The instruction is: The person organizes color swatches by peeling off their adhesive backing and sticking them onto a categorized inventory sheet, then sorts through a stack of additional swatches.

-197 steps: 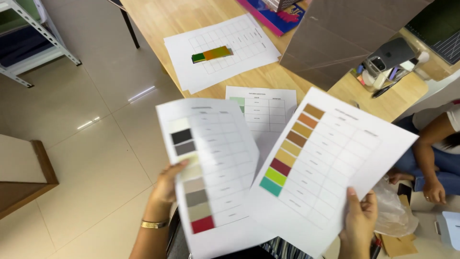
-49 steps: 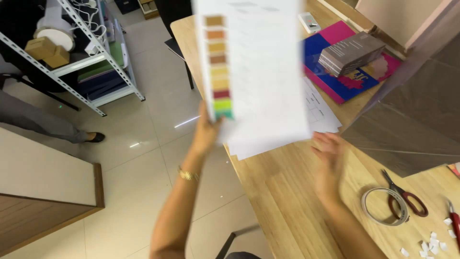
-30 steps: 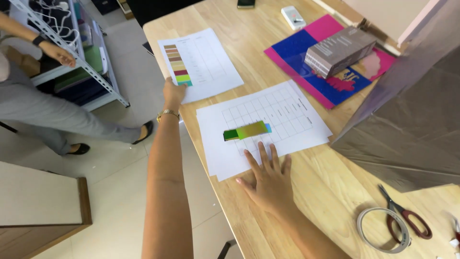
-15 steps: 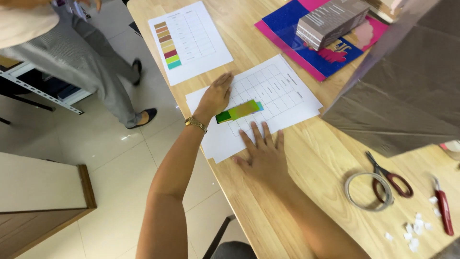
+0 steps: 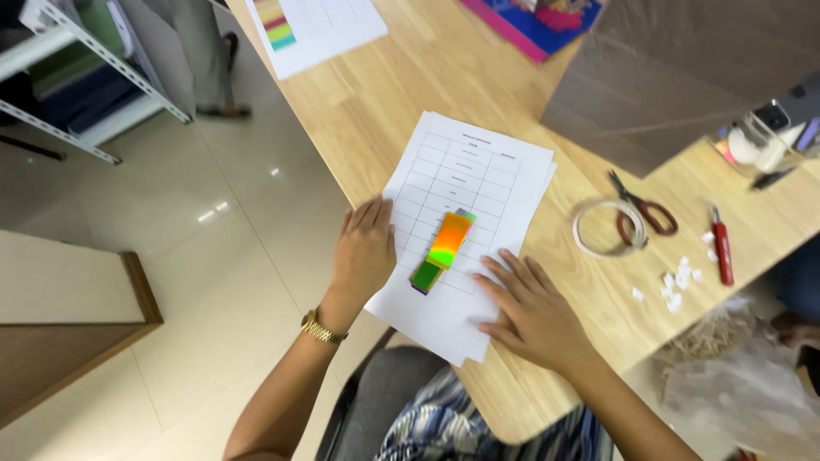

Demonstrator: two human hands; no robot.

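While your left hand and right hand lie flat, fingers apart, gripping nothing, the white printed paper stack stays pinned to the wooden counter. It looks light, floppy and prone to sliding, so lift it by an overhanging edge; the loose orange-green colour strips will likely slip off.

A light wooden tabletop runs diagonally across a glossy, pale tiled floor that mirrors overhead lights. A white metal shelving rack stands at upper left, and a wood-edged panel sits at lower left.
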